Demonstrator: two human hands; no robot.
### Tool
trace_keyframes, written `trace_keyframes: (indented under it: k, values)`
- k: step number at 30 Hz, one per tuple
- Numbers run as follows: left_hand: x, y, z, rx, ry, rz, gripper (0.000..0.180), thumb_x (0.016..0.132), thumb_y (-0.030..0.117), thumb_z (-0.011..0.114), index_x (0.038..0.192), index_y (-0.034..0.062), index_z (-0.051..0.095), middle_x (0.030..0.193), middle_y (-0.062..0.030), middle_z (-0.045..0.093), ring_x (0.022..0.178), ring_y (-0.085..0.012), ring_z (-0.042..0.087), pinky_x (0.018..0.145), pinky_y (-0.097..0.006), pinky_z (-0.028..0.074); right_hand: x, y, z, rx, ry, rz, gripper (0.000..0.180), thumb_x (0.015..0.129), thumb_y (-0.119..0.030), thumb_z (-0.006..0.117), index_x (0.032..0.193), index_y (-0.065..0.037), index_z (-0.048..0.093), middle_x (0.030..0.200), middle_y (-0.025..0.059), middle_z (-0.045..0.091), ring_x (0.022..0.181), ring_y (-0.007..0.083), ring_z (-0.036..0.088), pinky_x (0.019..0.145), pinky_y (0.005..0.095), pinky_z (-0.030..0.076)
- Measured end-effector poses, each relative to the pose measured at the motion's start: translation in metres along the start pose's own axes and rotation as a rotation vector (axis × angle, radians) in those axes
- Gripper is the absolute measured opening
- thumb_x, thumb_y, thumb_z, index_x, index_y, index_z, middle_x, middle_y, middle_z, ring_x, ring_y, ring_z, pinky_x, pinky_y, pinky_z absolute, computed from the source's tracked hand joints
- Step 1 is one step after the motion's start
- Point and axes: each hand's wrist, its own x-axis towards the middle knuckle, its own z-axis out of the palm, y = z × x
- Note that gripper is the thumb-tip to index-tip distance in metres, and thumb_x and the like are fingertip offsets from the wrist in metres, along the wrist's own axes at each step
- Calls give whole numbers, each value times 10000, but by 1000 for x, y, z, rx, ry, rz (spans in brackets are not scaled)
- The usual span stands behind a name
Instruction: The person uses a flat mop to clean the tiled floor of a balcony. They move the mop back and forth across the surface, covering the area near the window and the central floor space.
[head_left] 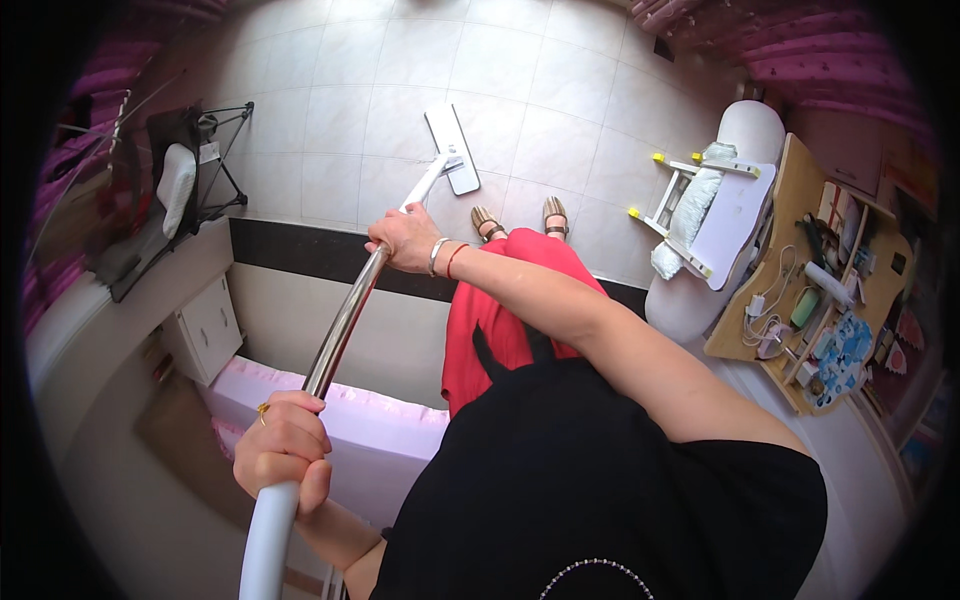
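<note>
Both hands grip the handle of a flat mop (345, 315), a long pole that is shiny metal in the middle and white at both ends. My left hand (285, 450) is closed round it low in the picture, where the metal meets the white end. Further up the pole, my right hand (405, 238) wraps round it near the start of the lower white section. The white rectangular mop head (455, 150) lies flat on the pale tiled floor (400, 100), ahead and to the left of my sandalled feet. Its underside is hidden.
A folding chair (180, 190) with a pale cushion stands on the left. To the right are a white child-size chair (735, 220) and a wooden desk (735, 325) crowded with cables and small items. A lilac-covered bed or bench (340, 420) and white cabinet (207, 325) sit lower left.
</note>
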Motion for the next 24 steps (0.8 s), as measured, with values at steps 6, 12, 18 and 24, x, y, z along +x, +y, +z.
trace_keyframes:
  k: [6, 12, 18, 24]
  values:
    - [20, -2, 52, -130, -78, 104, 260, 724, 110, 773, 717, 91, 514, 598, -10, 538, 562, -173, 545, 701, -387, 513, -49, 35, -61, -126, -111, -10, 249, 931, -362, 536, 827, -165, 648, 773, 42, 635, 923, 212, 606, 898, 455, 355]
    - [39, -34, 145, -318, 45, 140, 235, 770, 44, 709, 757, 79, 477, 613, -30, 529, 571, -179, 532, 710, -400, 507, -126, 128, -141, -236, -70, 105, 269, 927, -346, 527, 798, -143, 644, 779, 43, 641, 951, 215, 601, 929, 424, 363]
    - [74, -81, 280, -419, 116, 210, 151, 853, -40, 537, 810, 76, 451, 699, -57, 534, 648, -174, 525, 768, -430, 481, -195, 239, -213, -389, 84, 381, 246, 925, -351, 551, 846, -149, 667, 955, 58, 632, 1054, 226, 565, 972, 441, 342]
    - [85, -108, 326, -413, 143, 187, 156, 870, -59, 518, 810, 63, 442, 709, -66, 535, 670, -182, 536, 811, -440, 491, -214, 294, -228, -356, 216, 467, 218, 902, -307, 581, 841, -120, 675, 984, 68, 632, 1076, 261, 554, 933, 414, 390]
